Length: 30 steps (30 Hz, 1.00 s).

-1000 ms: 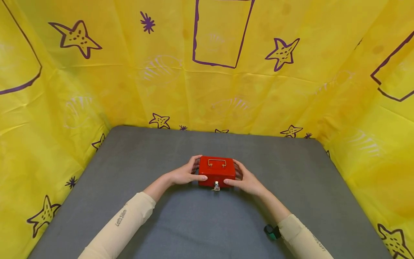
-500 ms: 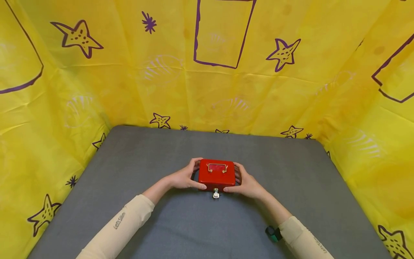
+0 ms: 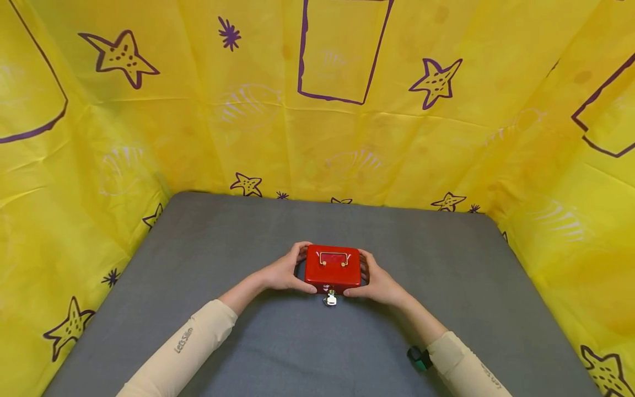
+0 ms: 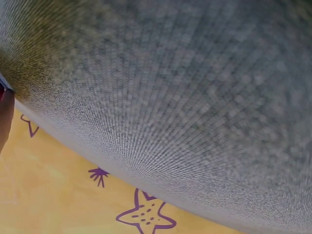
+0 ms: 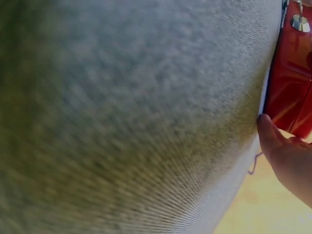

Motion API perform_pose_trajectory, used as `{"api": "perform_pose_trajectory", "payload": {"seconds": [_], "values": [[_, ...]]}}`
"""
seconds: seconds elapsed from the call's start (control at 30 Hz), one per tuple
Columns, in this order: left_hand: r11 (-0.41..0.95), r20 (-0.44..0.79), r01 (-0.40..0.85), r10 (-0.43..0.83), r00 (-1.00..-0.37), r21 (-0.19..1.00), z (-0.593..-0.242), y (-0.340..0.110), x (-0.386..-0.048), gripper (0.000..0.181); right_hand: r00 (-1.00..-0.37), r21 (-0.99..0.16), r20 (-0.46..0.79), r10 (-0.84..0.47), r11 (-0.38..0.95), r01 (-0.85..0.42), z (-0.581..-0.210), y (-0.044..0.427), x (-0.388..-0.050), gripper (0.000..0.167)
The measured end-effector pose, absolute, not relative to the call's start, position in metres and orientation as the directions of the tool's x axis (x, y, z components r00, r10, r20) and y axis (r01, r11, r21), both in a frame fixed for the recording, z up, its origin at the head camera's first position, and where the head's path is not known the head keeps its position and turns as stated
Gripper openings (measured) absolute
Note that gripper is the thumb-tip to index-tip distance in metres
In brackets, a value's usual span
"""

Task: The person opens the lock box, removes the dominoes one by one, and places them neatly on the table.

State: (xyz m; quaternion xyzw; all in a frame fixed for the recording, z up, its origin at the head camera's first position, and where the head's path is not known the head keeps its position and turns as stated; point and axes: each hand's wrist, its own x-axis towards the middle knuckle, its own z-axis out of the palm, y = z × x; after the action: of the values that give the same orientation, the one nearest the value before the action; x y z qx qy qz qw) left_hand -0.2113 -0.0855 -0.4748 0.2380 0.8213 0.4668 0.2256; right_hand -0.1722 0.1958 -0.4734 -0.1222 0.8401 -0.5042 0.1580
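Note:
A small red cash box (image 3: 333, 273) lies between both hands in the head view, its lid closed and turned up toward the head camera. A thin gold-coloured handle (image 3: 333, 253) lies on the lid. Keys (image 3: 330, 300) hang at the lock on the front. The left hand (image 3: 286, 274) grips the left side, thumb at the front corner, fingers partly hidden behind. On the other side the right hand (image 3: 382, 284) holds the box the same way. Part of the box's red side (image 5: 292, 87) shows in the right wrist view. Whether it touches the table cannot be told.
A grey cloth-covered table (image 3: 238, 226) spreads around the box. Yellow curtains (image 3: 337, 149) with purple starfish drawings enclose it at the back and sides. A dark band with a green part (image 3: 419, 358) is on the right wrist.
Between one second and half a second ago, the box tilted so more lid and less front shows, and it shifted slightly toward the person. Both hands kept their hold; little differs since.

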Motion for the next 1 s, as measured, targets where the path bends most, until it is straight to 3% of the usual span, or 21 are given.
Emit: {"api": "perform_pose_trajectory", "payload": {"seconds": [0.37, 0.73, 1.0], "values": [[0.502, -0.074, 0.315, 0.613, -0.787, 0.806, -0.4782, -0.0840, -0.2112, 0.106, -0.907, -0.844, -0.088, -0.411, 0.514, -0.151, -0.4662, 0.1957, -0.1783, 0.111], [0.534, -0.077, 0.330, 0.603, -0.794, 0.778, -0.4785, -0.0847, -0.2125, 0.104, -0.905, -0.705, -0.028, -0.424, 0.651, -0.283, -0.4658, 0.1960, -0.1799, 0.110], [0.549, -0.095, 0.319, 0.597, -0.797, 0.773, -0.4770, -0.0844, -0.2108, 0.103, -0.904, -0.668, -0.002, -0.427, 0.674, -0.317, -0.4645, 0.1985, -0.1810, 0.107]]}}
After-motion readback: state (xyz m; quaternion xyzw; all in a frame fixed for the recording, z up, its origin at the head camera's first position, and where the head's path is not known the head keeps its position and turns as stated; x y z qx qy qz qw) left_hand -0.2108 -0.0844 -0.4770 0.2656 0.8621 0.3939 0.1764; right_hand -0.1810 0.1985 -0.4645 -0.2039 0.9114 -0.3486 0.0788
